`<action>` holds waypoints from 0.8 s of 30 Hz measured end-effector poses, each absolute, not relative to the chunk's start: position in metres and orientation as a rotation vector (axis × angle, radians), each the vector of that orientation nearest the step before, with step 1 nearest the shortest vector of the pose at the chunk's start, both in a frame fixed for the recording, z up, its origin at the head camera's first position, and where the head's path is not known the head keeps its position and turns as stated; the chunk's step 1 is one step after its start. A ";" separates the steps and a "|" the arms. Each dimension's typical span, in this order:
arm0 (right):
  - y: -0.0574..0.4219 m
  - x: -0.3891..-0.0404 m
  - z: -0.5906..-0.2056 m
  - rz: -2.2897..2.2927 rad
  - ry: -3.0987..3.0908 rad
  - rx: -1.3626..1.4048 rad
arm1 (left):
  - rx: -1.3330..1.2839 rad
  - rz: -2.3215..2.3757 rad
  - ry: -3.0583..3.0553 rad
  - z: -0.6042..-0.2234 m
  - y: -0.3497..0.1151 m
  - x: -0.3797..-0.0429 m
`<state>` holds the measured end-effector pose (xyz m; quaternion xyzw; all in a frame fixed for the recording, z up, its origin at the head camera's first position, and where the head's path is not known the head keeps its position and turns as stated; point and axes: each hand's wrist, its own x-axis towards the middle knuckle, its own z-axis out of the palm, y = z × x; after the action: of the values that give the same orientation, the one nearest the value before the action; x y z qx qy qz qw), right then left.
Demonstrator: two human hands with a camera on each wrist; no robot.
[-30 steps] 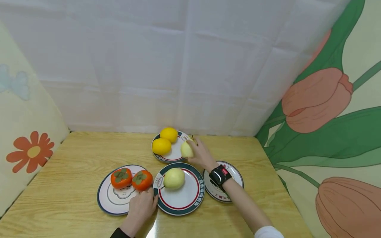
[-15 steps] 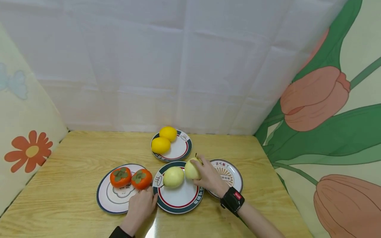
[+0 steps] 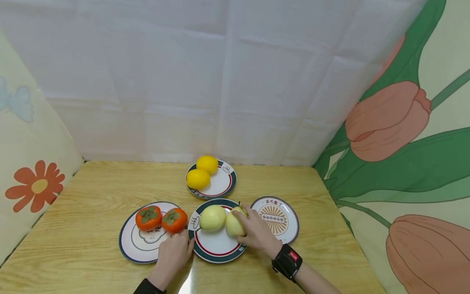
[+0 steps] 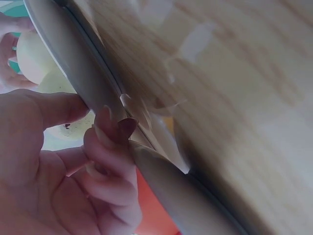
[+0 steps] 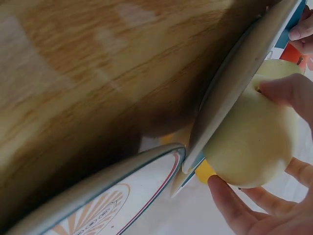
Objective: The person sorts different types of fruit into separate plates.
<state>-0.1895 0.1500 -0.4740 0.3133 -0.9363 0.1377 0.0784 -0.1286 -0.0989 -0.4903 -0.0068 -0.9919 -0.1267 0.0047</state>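
Fingers and thumb of my right hand point(image 3: 258, 230) grip a pale yellow-green pear point(image 5: 254, 132) on the right half of the middle plate point(image 3: 220, 258). To its left, on that plate, lies a second pear point(image 3: 213, 217). The right wrist view has the gripped pear against the plate's surface. My left hand point(image 3: 174, 250) is between the left and middle plates. In the left wrist view its thumb and curled fingers point(image 4: 110, 178) pinch the middle plate's rim. Just beyond this hand are two orange persimmons point(image 3: 148, 217) on the left plate point(image 3: 128, 245).
Behind the middle plate is a smaller plate point(image 3: 224, 185) with two lemons point(image 3: 198, 179). A plate with a fan-like print point(image 3: 273, 220) stands right of the middle one, beside my right wrist. Bare wood shows on the table point(image 3: 99, 188) at left. White cloth hangs behind.
My right hand has carried the pear from the back plate, toward me, onto the middle plate beside the other pear. The left hand has stayed put.
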 end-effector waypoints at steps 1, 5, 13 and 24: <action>0.150 -0.189 -0.474 0.404 -2.806 0.936 | -0.023 -0.399 -3.102 -0.490 -0.099 -0.129; 0.150 -0.189 -0.472 0.357 -2.826 0.938 | -0.029 -0.404 -3.087 -0.491 -0.099 -0.128; 0.145 -0.196 -0.449 0.277 -2.855 0.942 | -0.032 -0.404 -3.084 -0.492 -0.099 -0.128; 0.088 -0.264 -0.413 0.183 -2.815 0.929 | -0.022 -0.408 -3.096 -0.491 -0.099 -0.129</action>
<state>-0.2639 0.0875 -0.4134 0.3117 -0.9443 0.0614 0.0859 -0.1287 -0.0990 -0.4909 -0.0072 -0.9914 -0.1305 0.0094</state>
